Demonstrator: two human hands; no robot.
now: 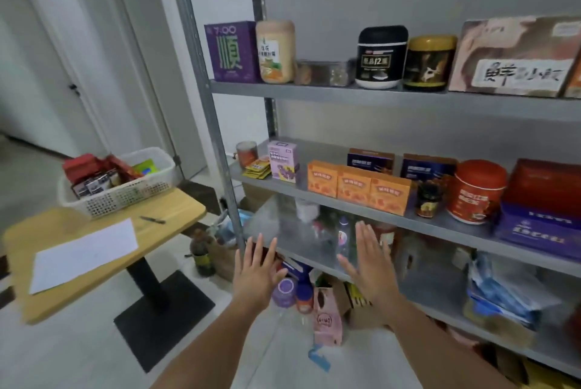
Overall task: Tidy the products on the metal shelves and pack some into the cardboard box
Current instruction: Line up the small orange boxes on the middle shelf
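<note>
Grey metal shelves (314, 91) fill the right half of the view. The upper shelf carries a purple box (231, 52), a beige jar (276, 51), a black jar (381, 57) and a wide brown box (515, 57). On the middle shelf stand three orange boxes (356, 186), a pink-purple box (283, 160) and a red tin (476, 190). My left hand (256, 275) and my right hand (371, 266) are raised side by side in front of the lower shelf, fingers straight, holding nothing. An open cardboard box (349, 303) sits on the floor below them.
A wooden table (94, 288) on a black pedestal stands at the left, with a white basket (125, 193) of packets, a sheet of paper (85, 253) and a pen (153, 219). Bottles, jars and a pink carton (328, 322) crowd the floor by the shelf post.
</note>
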